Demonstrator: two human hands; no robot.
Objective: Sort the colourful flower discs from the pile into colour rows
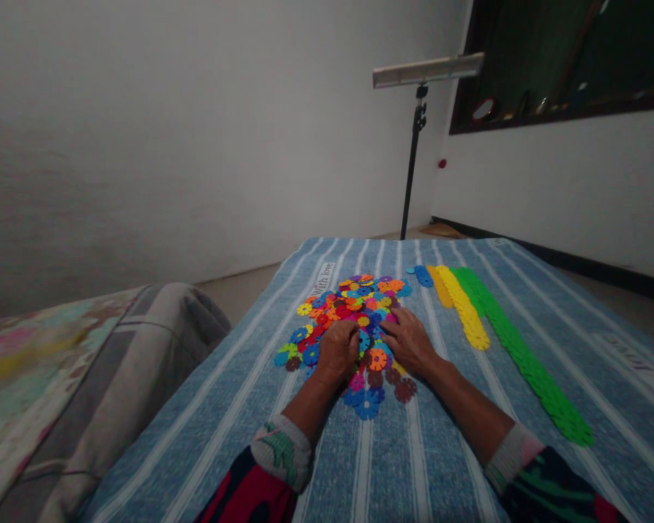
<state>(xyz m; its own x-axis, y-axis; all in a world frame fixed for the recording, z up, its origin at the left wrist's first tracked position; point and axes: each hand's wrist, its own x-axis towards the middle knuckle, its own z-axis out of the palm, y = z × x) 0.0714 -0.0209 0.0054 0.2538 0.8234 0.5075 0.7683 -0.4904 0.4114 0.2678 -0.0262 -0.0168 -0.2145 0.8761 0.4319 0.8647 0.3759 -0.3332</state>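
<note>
A loose heap of notched plastic discs (378,358) in many colours lies on the striped blue cloth. My left hand (338,350) rests at the near left of the heap with its fingers curled inward; whatever is in them is hidden. From the right side, my right hand (410,341) reaches over the heap, fingers stretched and a little apart, touching discs near a pink one. To the right, discs lie sorted by colour in overlapping rows: a long green row (528,356), a shorter yellow row (463,309), a short orange row (441,287) and a small blue group (424,276).
The blue striped cloth (223,436) covers the table. At left stands a piece of furniture under a grey and floral cover (158,349). Beyond the table's far end are a black stand (411,160) with a light bar and a white wall (196,131).
</note>
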